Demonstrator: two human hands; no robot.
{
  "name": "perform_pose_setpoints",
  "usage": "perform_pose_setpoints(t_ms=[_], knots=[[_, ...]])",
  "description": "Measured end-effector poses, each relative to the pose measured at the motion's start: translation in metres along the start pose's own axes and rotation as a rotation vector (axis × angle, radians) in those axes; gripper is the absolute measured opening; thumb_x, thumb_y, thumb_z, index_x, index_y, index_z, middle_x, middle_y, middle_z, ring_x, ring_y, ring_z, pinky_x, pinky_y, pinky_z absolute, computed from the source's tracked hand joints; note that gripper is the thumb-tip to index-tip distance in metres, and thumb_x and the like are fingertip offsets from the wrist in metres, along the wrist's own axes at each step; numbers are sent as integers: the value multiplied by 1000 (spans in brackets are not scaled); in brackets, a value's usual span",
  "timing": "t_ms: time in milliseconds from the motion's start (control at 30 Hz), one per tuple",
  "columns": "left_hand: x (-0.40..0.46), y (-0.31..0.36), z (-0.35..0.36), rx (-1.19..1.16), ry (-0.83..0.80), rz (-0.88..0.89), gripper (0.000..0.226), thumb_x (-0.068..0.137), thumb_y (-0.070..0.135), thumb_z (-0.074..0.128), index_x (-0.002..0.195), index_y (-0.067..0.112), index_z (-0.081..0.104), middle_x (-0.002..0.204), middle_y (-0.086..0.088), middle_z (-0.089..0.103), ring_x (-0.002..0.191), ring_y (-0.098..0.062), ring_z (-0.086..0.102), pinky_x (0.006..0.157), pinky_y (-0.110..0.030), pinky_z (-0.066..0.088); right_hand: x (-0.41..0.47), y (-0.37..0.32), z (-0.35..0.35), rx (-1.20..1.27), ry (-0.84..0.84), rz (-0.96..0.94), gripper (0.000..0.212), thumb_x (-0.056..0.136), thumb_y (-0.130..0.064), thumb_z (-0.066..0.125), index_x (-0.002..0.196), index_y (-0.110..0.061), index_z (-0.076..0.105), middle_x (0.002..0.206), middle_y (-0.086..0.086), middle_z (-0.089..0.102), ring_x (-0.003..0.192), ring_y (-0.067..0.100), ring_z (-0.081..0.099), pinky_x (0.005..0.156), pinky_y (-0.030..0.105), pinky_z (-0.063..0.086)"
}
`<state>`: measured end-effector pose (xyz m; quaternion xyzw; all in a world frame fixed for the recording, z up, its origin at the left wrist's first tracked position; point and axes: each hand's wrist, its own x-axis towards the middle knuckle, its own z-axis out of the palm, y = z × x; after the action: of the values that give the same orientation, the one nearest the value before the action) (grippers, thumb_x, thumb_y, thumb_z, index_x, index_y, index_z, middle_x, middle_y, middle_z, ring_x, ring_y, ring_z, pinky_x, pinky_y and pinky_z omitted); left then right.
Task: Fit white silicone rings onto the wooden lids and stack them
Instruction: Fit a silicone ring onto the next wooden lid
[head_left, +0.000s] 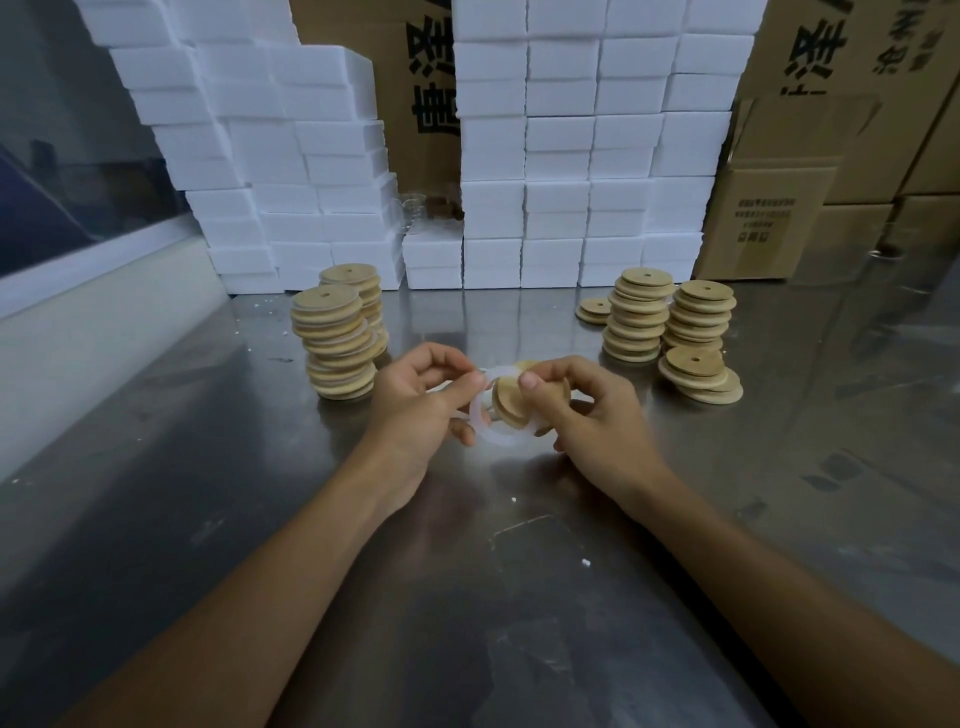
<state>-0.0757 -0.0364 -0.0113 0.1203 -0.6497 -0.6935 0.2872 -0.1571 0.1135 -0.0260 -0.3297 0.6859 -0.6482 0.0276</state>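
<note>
Ring (491, 415) pinched by left fingers (470, 382), touching right-held lid (511, 400).

both hands meet above the middle of the steel table (208, 519). the left hand (415, 410) pinches a white silicone ring (485, 421), and the right hand (587, 410) grips a wooden lid (511, 397) held on edge, touching the ring. far left stand two leaning stacks of lids (337, 343); far right stand more lid stacks (670, 322), with a low pile nearer. white foam boxes (561, 156) and cardboard cartons (779, 208) line the far edge.
</note>
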Motion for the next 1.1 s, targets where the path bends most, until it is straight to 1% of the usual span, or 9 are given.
perform_pose_setpoints(t_ms=[133,200,300,367,467,600,700,800,1100], knots=[[1,-3,1,62,44,2,11,88,0,68,85,9,61,85,-14,70,65,-23,62,41,-24,47,-1,2,2,-44,-25,-14,16,94,-22,65,86,-9,70,77,1,68,64,6,63,52,14,45],[2,-6,0,145,49,-2,10,86,7,71,86,12,63,87,-8,69,65,-22,62,42,-26,46,0,2,1,-69,-3,-28,17,96,-23,62,86,-10,68,77,4,68,65,10,63,53,23,48],[3,-10,1,191,-84,-142,19,89,21,71,107,15,65,97,-7,71,70,-24,69,43,-27,48,1,2,0,-91,21,-48,17,98,-24,59,90,-9,64,80,10,69,71,25,64,62,42,53],[2,-12,3,190,-149,-187,26,91,24,68,115,14,64,96,-9,74,70,-27,72,44,-27,49,-1,2,0,-92,6,-67,15,98,-25,58,91,-12,61,75,9,68,65,22,62,61,44,52],[1,-14,3,167,-89,-104,21,90,19,69,110,12,67,96,-10,74,71,-23,72,46,-27,51,-3,4,2,-145,-44,-86,11,99,-28,57,93,-19,57,73,10,68,64,26,63,60,49,53],[3,-16,1,203,28,74,6,87,10,72,84,15,71,84,-8,72,63,-20,70,47,-26,54,-1,7,4,-207,-37,-66,6,96,-26,62,93,-22,60,83,-2,72,76,13,70,67,38,59],[3,-18,2,256,-3,147,10,87,11,72,84,20,72,77,-1,73,67,-18,72,51,-27,56,0,8,3,-248,-19,-121,5,95,-24,64,96,-19,64,86,-12,71,83,1,68,68,20,56],[2,-20,4,292,-51,208,10,91,14,68,88,21,73,78,1,74,70,-18,73,53,-29,58,0,8,3,-270,1,-151,7,96,-23,63,96,-17,65,84,-17,69,83,-3,67,65,13,51],[4,-22,1,259,1,197,18,90,6,67,79,20,64,72,4,73,65,-16,73,46,-26,55,0,8,1,-208,31,-60,3,93,-20,67,90,-20,65,83,-6,75,78,9,72,68,37,61]])
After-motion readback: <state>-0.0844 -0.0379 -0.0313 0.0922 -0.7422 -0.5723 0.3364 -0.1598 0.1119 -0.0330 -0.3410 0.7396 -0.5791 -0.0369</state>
